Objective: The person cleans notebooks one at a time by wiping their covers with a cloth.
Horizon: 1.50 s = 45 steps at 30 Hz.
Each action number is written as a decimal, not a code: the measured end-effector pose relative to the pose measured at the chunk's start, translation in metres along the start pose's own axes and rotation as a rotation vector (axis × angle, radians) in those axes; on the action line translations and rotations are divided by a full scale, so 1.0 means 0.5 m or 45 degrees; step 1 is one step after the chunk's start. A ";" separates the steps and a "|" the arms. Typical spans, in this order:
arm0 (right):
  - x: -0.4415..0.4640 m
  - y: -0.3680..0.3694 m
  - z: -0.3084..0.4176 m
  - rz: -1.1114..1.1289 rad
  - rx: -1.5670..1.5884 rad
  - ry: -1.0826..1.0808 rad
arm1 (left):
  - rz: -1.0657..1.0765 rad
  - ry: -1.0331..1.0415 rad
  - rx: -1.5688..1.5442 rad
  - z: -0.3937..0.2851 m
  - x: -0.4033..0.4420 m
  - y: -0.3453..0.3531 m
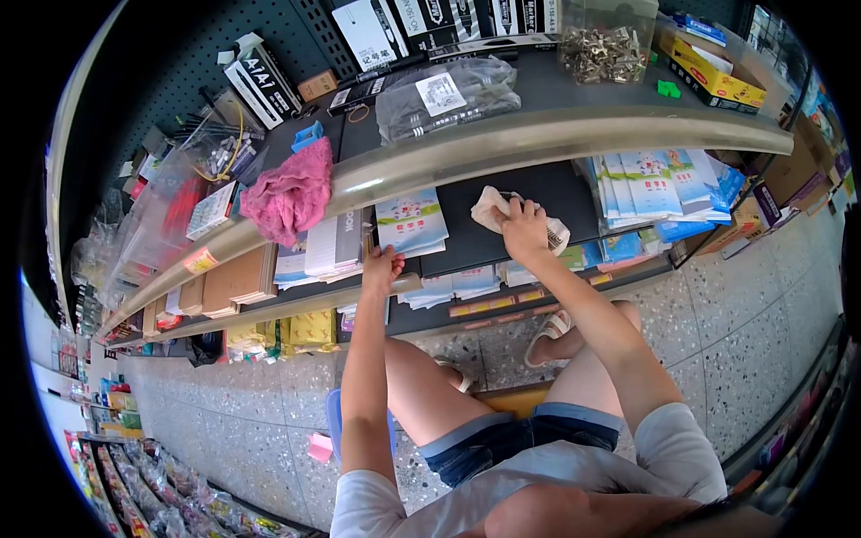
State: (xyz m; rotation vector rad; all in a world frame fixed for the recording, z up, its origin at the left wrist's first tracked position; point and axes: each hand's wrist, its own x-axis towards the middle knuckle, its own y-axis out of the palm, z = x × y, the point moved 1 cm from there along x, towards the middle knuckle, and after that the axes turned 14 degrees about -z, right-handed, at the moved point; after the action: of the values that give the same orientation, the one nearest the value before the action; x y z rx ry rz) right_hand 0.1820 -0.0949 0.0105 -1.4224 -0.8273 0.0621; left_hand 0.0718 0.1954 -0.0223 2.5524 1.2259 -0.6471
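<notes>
My right hand [526, 228] presses a crumpled whitish cloth [489, 212] against the dark lower shelf [453, 255], its fingers bent over the cloth. At the front edge of that shelf, my left hand [384, 269] has curled fingers by the near corner of a stack of blue-and-white booklets [411, 220]. Whether it grips the booklets or the shelf edge is hidden. Left of it lie white-edged notebooks [334, 247]. A pink cloth [289, 193] hangs over the upper shelf's clear front strip [430, 152].
More booklets [650, 184] are stacked on the right. The upper shelf bears a plastic-bagged bundle [448, 94], a tub of metal clips [608, 54] and a yellow box [713, 72]. Below are yellow packages [309, 332]. A blue plastic object [336, 421] stands on the speckled floor [260, 394].
</notes>
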 end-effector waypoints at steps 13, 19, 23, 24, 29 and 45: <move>-0.010 0.014 0.002 -0.171 -0.035 -0.013 | -0.135 0.552 0.697 -0.017 0.045 0.000; -0.011 0.013 0.000 -0.181 -0.013 -0.009 | -0.373 0.936 0.933 0.007 0.043 0.000; -0.011 0.010 0.002 -0.168 0.004 0.009 | -0.428 1.227 1.222 0.028 0.067 -0.012; -0.011 0.011 0.002 -0.161 0.009 0.013 | -0.441 1.251 1.298 0.018 0.045 -0.007; -0.012 0.008 0.002 -0.132 -0.007 0.021 | -0.465 1.123 1.454 0.009 0.022 0.005; -0.053 -0.084 -0.061 -0.315 0.439 0.380 | -0.490 1.424 1.091 0.024 -0.127 0.124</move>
State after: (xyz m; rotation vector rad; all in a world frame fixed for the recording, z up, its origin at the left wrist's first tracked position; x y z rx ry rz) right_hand 0.1610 -0.1422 0.0372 -0.9687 -0.6993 -0.1849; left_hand 0.0819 0.1094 -0.0007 3.5863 2.1415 0.4688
